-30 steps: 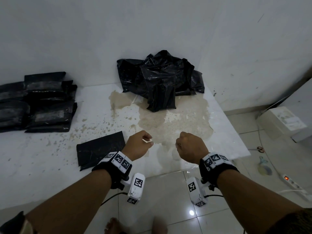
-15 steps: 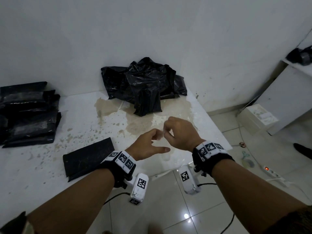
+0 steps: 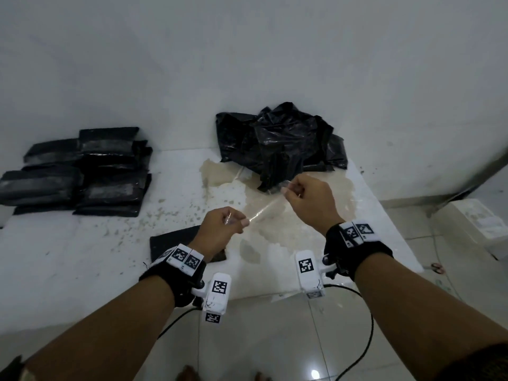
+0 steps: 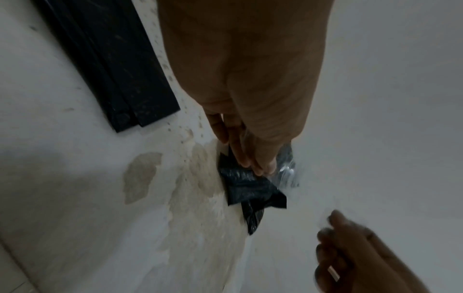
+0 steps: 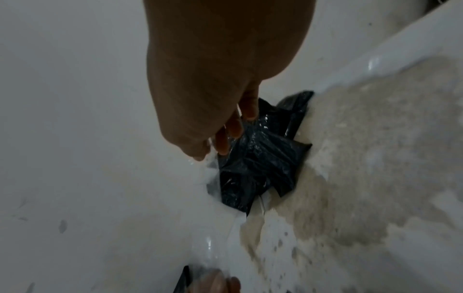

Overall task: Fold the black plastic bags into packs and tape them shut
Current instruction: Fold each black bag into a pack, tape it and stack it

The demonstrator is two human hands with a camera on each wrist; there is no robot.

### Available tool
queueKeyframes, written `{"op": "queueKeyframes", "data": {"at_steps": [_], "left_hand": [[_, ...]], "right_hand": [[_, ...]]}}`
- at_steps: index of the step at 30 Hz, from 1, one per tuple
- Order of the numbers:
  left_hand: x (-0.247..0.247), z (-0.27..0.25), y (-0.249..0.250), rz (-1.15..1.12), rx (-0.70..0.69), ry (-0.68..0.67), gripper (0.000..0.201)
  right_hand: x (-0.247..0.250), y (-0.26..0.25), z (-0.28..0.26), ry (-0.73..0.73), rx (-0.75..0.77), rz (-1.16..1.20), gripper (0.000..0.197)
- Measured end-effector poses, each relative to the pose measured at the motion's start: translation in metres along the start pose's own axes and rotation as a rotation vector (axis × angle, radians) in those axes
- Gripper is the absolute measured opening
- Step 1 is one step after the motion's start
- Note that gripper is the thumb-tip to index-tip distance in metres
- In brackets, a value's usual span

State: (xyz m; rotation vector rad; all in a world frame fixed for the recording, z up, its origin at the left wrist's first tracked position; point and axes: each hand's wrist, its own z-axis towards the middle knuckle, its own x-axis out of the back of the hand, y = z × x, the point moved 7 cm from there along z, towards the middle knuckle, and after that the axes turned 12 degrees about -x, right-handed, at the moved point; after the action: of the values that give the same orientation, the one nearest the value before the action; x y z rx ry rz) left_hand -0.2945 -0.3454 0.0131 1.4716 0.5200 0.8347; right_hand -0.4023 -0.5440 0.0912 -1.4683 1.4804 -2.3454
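A strip of clear tape [image 3: 264,209] is stretched in the air between my two hands, above the stained table. My left hand [image 3: 238,221] pinches its near end and my right hand [image 3: 287,189] pinches its far end. A flat folded black pack [image 3: 173,240] lies on the table just under my left wrist, and shows as a dark slab [image 4: 112,65] in the left wrist view. A crumpled pile of loose black bags [image 3: 280,141] sits against the wall beyond my hands, also seen behind the fingers [image 4: 250,190] [image 5: 263,164].
Several finished black packs [image 3: 82,171] are stacked at the back left of the white table [image 3: 68,257]. A brown stain [image 3: 275,215] covers its middle. A white box [image 3: 472,226], scissors [image 3: 437,268] and a cable [image 3: 368,325] lie on the tiled floor.
My hands came together above the table, then drew apart, and the clear tape now spans between them. My right hand moved forward and up towards the bag pile.
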Motion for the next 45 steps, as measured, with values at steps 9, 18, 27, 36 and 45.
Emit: {"op": "queueKeyframes", "data": {"at_steps": [9,18,27,36,45], "left_hand": [[0.115,-0.032,-0.034,0.019,0.130,0.349,0.001],[0.174,-0.064,-0.100,0.200,0.381,0.446,0.016],[0.175,-0.070,-0.133,0.356,0.485,0.350,0.027],[0.169,-0.067,-0.129,0.498,0.459,0.285,0.030],[0.162,-0.073,-0.134,0.521,0.446,0.295,0.020]], "right_hand": [[-0.131,-0.002,-0.015,-0.321,-0.382,0.430,0.022],[-0.233,-0.003,-0.040,-0.484,-0.491,0.320,0.020],[-0.259,0.016,-0.048,-0.492,-0.549,0.144,0.021],[-0.261,0.020,-0.057,-0.435,-0.521,0.047,0.036],[-0.261,0.022,-0.061,-0.398,-0.468,-0.073,0.037]]}}
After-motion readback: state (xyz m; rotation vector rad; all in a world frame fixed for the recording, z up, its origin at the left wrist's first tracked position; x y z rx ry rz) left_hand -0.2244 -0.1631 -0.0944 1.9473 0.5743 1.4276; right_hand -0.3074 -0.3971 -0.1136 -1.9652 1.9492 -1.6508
